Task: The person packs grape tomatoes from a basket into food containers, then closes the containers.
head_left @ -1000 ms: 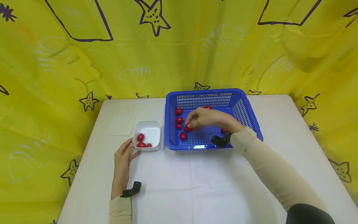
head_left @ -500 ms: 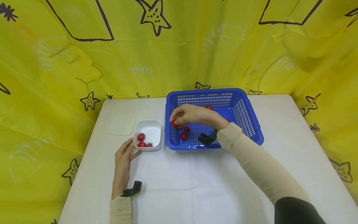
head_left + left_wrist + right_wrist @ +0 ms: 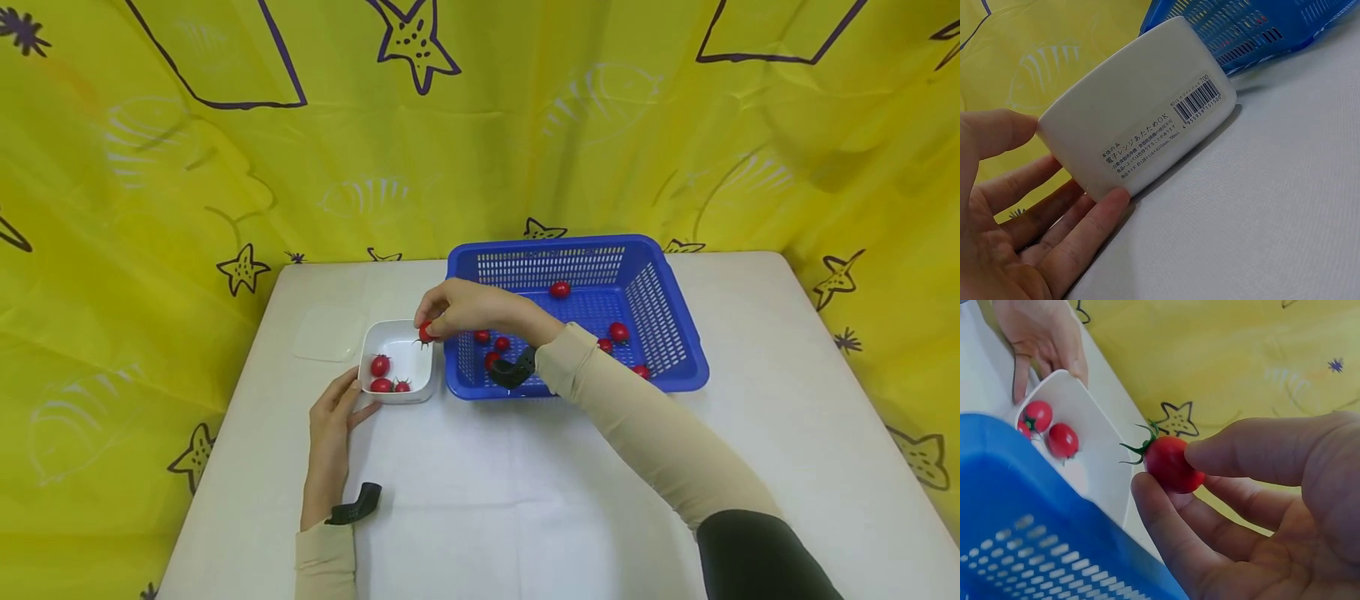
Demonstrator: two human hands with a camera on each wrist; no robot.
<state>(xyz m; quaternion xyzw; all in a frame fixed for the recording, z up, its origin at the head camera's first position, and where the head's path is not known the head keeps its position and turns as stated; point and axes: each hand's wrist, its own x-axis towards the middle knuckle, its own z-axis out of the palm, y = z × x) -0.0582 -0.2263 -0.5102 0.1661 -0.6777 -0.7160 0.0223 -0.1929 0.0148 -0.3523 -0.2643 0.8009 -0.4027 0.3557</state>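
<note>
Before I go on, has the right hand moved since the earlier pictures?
Yes: in the head view, the right hand has moved left, across the blue plastic basket toward the white container.

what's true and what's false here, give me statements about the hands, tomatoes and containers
The left hand holds the white container. True.
That container is full to the rim. False: three tomatoes lie at its bottom.
The right hand pinches a tomato. True.
The pinched tomato has no green leaves. False: green leaves show at one end.
The blue basket stands to the right of the white container. True.
The blue basket holds no tomatoes. False: several tomatoes lie in it.
</note>
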